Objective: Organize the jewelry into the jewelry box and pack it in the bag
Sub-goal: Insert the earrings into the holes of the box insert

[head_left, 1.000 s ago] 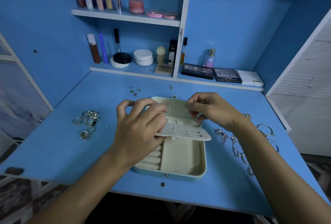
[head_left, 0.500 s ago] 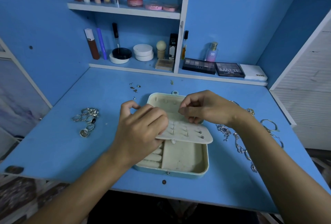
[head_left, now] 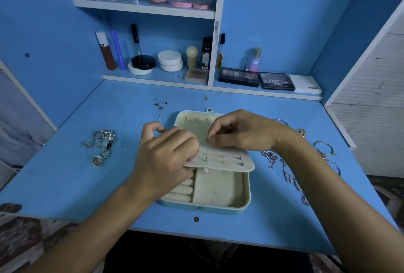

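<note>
One open jewelry box (head_left: 220, 194) sits mid-worktop (head_left: 65, 185). Left hand (head_left: 166, 159) grips the box's earring flap (head_left: 231, 159); right hand (head_left: 242, 133) hovers above it, fingers pinched narrow. Five loose studs (head_left: 160, 105) lie behind the box.

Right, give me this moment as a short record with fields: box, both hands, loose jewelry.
jewelry box: open on the blue desk, earring panel raised over the tray
earrings on panel: a few studs near its right edge
left hand: grips the panel's left edge
right hand: fingertips pinched together above the panel; what they hold cannot be seen
rings: heap left of the box
loose studs: behind the box
necklaces and bangles: right of the box
</note>
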Demonstrator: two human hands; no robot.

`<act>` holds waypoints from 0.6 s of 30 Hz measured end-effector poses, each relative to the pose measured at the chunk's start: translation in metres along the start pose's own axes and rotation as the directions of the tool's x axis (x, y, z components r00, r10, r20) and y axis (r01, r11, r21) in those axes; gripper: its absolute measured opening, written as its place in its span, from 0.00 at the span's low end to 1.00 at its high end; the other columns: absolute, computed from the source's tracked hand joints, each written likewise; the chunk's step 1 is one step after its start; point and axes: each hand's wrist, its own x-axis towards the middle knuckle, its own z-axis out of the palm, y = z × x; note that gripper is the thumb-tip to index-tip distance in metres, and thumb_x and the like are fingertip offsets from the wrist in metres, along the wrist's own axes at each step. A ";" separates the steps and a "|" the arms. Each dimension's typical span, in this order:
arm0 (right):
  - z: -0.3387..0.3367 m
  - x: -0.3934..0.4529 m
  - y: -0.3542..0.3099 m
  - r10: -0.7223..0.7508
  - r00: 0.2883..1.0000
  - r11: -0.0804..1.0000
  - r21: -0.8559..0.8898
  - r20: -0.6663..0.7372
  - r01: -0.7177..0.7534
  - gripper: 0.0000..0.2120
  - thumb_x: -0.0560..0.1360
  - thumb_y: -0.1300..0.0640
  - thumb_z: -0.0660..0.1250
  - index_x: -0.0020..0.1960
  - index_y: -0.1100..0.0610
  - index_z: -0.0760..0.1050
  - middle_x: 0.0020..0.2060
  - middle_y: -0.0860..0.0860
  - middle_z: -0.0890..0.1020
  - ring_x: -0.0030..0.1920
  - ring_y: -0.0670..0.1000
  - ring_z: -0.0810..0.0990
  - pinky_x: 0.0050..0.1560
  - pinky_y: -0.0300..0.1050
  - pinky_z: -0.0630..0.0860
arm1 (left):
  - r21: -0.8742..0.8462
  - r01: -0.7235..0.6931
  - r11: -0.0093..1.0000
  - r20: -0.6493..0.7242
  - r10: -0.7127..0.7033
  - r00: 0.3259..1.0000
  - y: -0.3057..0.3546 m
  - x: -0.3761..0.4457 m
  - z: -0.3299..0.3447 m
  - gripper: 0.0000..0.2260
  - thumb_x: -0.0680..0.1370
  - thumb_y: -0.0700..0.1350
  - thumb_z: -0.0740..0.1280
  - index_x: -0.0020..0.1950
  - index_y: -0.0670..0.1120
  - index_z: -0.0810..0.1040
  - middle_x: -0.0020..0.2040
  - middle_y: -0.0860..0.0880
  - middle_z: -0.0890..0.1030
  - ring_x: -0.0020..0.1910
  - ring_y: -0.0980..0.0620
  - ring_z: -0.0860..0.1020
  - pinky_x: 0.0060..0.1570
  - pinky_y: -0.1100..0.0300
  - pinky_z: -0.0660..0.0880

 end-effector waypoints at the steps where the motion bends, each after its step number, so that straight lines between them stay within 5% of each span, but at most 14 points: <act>1: 0.001 0.000 0.000 -0.004 1.000 1.000 -0.009 0.006 0.004 0.03 0.77 0.51 0.72 0.46 0.48 0.83 0.39 0.49 0.82 0.38 0.43 0.76 0.46 0.40 0.73 | 0.001 0.000 1.000 0.002 0.000 1.000 0.000 0.000 0.000 0.19 0.57 0.29 0.67 0.34 0.49 0.64 0.33 0.52 0.76 0.32 0.48 0.77 0.44 0.51 0.63; 18: 0.002 0.002 0.000 -0.052 0.998 0.997 -0.054 0.038 0.054 0.02 0.77 0.50 0.71 0.47 0.47 0.83 0.45 0.57 0.83 0.41 0.48 0.76 0.54 0.56 0.77 | 0.001 0.001 1.000 0.005 -0.001 1.000 -0.001 -0.001 0.001 0.22 0.58 0.29 0.65 0.38 0.52 0.60 0.33 0.52 0.76 0.32 0.48 0.76 0.43 0.52 0.62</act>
